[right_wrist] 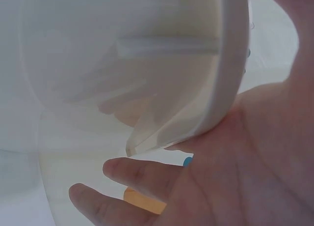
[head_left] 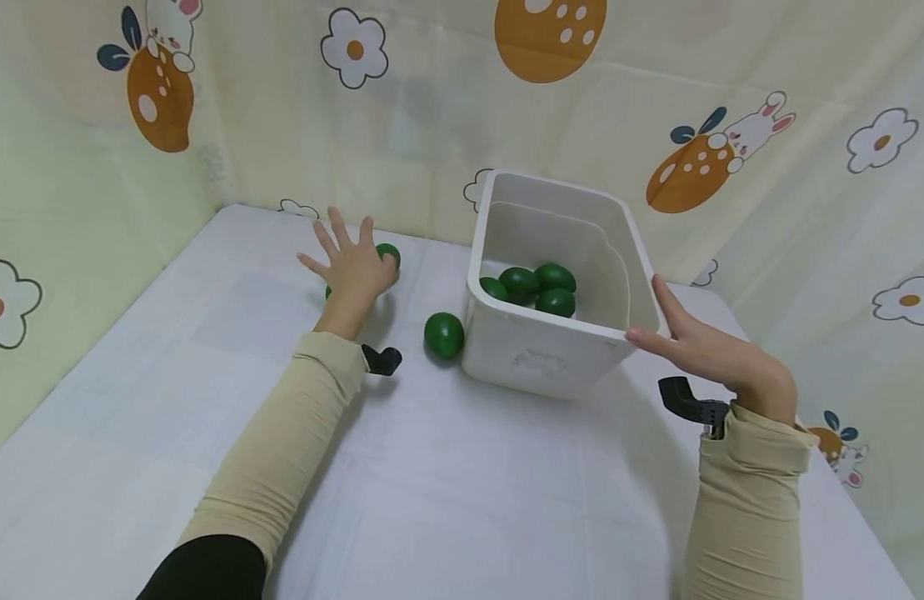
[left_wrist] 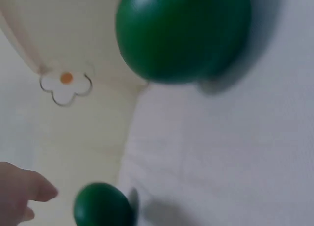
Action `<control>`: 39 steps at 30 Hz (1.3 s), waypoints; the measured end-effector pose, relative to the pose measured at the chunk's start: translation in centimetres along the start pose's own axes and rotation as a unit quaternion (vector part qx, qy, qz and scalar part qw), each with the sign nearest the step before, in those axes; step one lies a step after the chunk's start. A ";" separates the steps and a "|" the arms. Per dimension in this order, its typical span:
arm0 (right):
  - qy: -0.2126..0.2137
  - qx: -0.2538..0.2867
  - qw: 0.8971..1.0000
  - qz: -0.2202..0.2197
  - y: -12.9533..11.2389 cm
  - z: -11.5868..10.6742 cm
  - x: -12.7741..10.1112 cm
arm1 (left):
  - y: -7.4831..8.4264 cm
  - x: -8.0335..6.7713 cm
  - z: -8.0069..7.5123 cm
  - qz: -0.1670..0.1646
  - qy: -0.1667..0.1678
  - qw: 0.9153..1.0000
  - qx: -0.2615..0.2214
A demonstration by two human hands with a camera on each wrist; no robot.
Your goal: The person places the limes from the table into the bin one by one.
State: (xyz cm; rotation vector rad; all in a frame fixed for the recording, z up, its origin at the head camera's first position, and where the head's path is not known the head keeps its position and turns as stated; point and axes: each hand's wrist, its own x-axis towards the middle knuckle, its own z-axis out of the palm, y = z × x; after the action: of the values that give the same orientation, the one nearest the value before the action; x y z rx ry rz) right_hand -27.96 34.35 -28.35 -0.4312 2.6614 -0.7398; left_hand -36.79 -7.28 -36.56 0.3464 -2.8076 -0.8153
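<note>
Here, at the far left of the white surface (head_left: 132, 400), the left hand (head_left: 352, 267) hovers with its fingers spread wide over two green balls near the back wall. One ball (head_left: 389, 254) peeks out past the fingertips; the other (head_left: 328, 292) is almost wholly hidden under the palm. Whether the palm touches either one cannot be told from the head view. The left wrist view, blurred, shows a large green ball (left_wrist: 184, 34) close to the lens and a smaller one (left_wrist: 102, 205) lower down beside a fingertip (left_wrist: 29, 189), both lying on the surface by the flower-printed curtain (left_wrist: 66, 83).

Further right, a third green ball (head_left: 443, 335) lies alone on the surface, just beside the near left corner of a white plastic bin (head_left: 536, 358). Inside the bin lie several more green balls (head_left: 536, 287), gathered at its bottom.

At the right, the right hand (head_left: 705, 350) is flat, fingers straight and together, laid against the bin's right rim near the front corner. The right wrist view shows the rim (right_wrist: 225, 78) resting against the open palm (right_wrist: 245, 172), with the fingers (right_wrist: 142, 174) extended along the outside of the wall.
</note>
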 end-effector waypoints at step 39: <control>-0.008 -0.008 1.000 0.004 -0.2 0.0 -0.2 | -3.0 0.1 -2.0 -0.011 -0.144 0.989 0.033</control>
State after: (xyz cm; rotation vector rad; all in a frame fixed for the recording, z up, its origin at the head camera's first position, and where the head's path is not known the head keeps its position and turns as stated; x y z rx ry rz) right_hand -27.77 34.26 -28.15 -0.4292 2.6548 -0.7105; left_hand -35.91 -10.73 -36.52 0.2901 -3.1100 -0.8395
